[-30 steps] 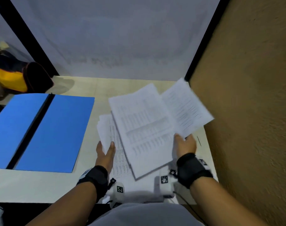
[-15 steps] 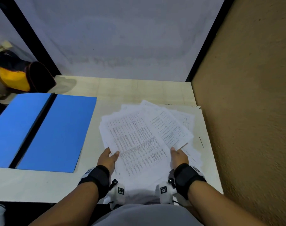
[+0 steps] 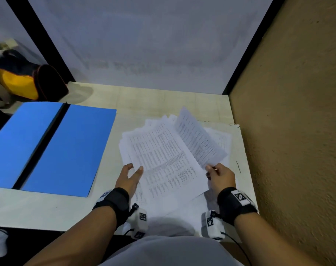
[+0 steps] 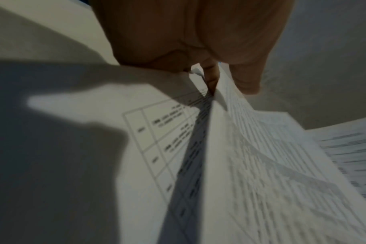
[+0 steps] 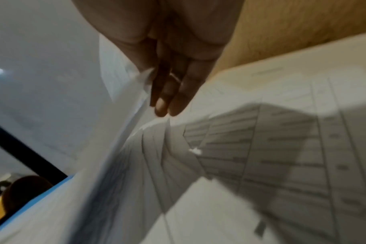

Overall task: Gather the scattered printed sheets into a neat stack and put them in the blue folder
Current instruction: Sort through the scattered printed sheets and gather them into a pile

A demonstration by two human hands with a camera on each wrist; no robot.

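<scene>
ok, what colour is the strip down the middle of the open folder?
Black, between two blue panels of the open blue folder; clearest in the head view.

A yellow-and-black bag (image 3: 19,81) lies at the pale table's (image 3: 38,208) far-left corner.

The printed sheets (image 3: 163,160) are white pages of small tabular text, fanned unevenly in a loose pile. The left hand (image 3: 129,177) pinches the pile's near left edge, thumb on top; above that grip the pages lift off others lying flat. The right hand (image 3: 220,177) holds the near corner of one tilted sheet (image 3: 198,143), raised right of the pile. The blue folder (image 3: 67,150) lies open and flat, left of both grips.
</scene>
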